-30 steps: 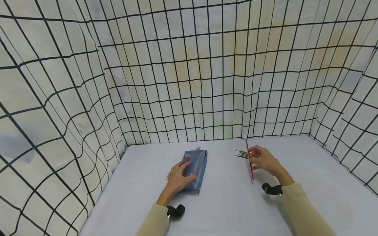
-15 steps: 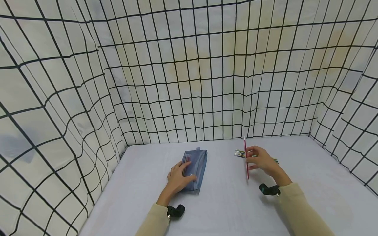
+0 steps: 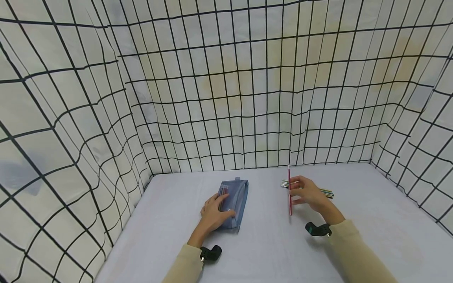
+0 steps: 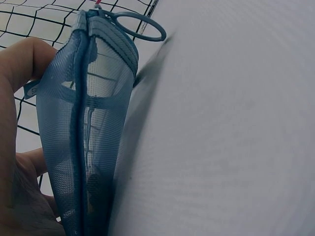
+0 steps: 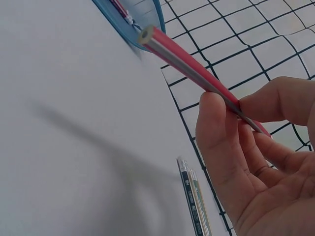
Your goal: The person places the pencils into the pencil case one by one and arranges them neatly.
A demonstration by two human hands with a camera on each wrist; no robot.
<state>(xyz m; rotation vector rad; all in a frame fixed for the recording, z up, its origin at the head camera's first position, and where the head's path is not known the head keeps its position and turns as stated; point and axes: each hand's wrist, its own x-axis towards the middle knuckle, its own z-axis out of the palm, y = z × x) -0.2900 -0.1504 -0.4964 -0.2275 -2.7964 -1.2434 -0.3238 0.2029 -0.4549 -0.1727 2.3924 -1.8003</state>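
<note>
A blue mesh zip pencil case (image 3: pixel 235 200) lies on the table, left of centre, with several pencils (image 3: pixel 223 189) showing through its left side. My left hand (image 3: pixel 213 213) holds it from above, fingers over the left part and thumb toward the front. In the left wrist view its zip end and a pull ring (image 4: pixel 142 27) face the camera. My right hand (image 3: pixel 307 193) pinches a red pencil with grey stripes (image 5: pixel 187 66) between thumb and fingers, above the table. Its flat, unsharpened end points at the pencil case in the right wrist view.
Beneath and behind the right hand lies a small bunch of pencils (image 3: pixel 326 192) on the white table (image 3: pixel 265 243). A white wall with a black grid (image 3: pixel 226 90) encloses the back and sides. Each wrist wears a black camera.
My right hand has shifted left with the red pencil, which now stands more upright in the head view. More of the loose pencils shows behind the wrist. The left hand stays put.
</note>
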